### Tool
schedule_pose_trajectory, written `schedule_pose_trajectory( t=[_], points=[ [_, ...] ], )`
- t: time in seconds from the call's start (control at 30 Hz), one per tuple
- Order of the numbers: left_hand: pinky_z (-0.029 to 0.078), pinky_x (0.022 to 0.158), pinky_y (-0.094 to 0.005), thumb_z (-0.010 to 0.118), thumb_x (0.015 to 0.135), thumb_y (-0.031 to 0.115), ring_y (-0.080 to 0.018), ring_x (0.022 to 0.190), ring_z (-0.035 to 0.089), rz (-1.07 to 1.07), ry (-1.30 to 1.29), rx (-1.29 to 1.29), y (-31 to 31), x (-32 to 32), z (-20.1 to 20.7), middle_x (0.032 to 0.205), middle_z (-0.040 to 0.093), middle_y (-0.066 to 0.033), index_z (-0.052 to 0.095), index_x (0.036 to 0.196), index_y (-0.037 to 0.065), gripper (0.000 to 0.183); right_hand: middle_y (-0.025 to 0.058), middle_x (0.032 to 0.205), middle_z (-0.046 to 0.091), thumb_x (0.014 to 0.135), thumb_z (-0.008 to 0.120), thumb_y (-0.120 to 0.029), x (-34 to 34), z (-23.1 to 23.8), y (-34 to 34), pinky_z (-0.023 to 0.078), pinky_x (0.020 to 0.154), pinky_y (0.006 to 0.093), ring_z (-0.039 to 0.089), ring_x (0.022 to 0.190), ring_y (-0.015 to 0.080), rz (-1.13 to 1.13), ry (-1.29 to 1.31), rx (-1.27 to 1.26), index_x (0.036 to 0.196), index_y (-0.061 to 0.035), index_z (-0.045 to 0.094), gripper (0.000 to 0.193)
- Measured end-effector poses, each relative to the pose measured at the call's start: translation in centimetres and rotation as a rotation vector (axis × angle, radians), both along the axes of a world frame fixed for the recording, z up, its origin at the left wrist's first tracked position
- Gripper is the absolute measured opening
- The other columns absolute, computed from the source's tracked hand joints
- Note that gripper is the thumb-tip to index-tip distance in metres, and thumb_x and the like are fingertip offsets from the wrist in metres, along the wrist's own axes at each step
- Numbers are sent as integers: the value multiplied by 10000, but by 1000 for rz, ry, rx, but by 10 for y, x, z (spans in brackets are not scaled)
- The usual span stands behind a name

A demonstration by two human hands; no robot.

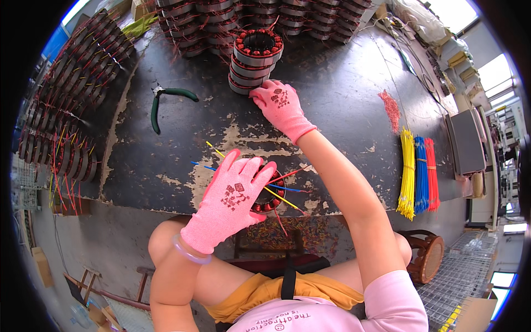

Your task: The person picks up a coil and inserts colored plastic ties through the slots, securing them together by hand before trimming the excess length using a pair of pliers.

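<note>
My left hand [229, 193], in a pink glove, lies over a wound motor stator [275, 193] near the table's front edge. Its fingers are spread and the thumb rests by the ring's near side. Yellow, blue and red wires [289, 189] stick out from under the hand on both sides; where they run beneath the palm is hidden. Farther off, my gloved right hand [279, 108] has its fingers curled against the lowest ring of a short stack of stators [255, 63]. The fingertips there are partly hidden.
Green-handled cutting pliers [166, 99] lie open on the dark worn table [182, 144]. Tall rows of stators [221, 22] line the back, and more [77, 83] stand at left. Yellow, blue and red wire bundles [417, 174] lie at right, below a red pile [390, 110].
</note>
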State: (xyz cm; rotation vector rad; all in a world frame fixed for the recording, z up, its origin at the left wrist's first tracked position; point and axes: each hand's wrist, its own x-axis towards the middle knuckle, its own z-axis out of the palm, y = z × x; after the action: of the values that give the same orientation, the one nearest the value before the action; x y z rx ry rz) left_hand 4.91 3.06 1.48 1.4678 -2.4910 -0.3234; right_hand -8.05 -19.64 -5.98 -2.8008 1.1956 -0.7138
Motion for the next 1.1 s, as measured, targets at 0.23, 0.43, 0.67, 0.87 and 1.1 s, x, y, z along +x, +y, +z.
schedule_pose_trajectory(
  t=[0.23,0.43,0.67,0.87,1.1],
  points=[
    [288,1232,-512,928,616,336,-330,1309,496,4,10,3,1,1,0,1365,519,-136,473,1471,91,999,41,1062,677,911,662,-238,-3,-6,6,502,894,425,641,1070,257,-3,114,-84,1026,-190,734,144],
    [283,1235,-508,929,620,343,-335,1318,494,-17,5,18,0,-3,-1,1383,518,-143,459,1485,92,1016,74,1048,678,924,644,-247,-27,-2,20,513,914,430,643,1067,273,-10,-116,102,1041,-153,744,181],
    [300,1212,-508,939,590,383,-357,1289,523,42,54,5,1,-2,-6,1349,541,-167,470,1462,86,1034,157,1045,695,963,594,-252,-65,60,78,536,862,431,672,993,359,-15,-357,616,1053,-65,742,254],
    [323,1189,-504,882,625,548,-359,1238,529,229,-103,-61,6,-11,-9,1260,561,-166,547,1337,30,942,246,1154,675,1003,482,-586,31,92,89,516,968,433,665,1107,362,179,23,424,1195,59,622,687],
    [321,1138,-529,670,854,562,-341,1377,451,223,-111,-110,12,-14,-29,1457,542,-143,514,1452,87,780,217,1427,527,870,370,-878,210,95,69,514,915,541,571,1237,378,-99,566,409,1412,48,540,1086]
  ],
)
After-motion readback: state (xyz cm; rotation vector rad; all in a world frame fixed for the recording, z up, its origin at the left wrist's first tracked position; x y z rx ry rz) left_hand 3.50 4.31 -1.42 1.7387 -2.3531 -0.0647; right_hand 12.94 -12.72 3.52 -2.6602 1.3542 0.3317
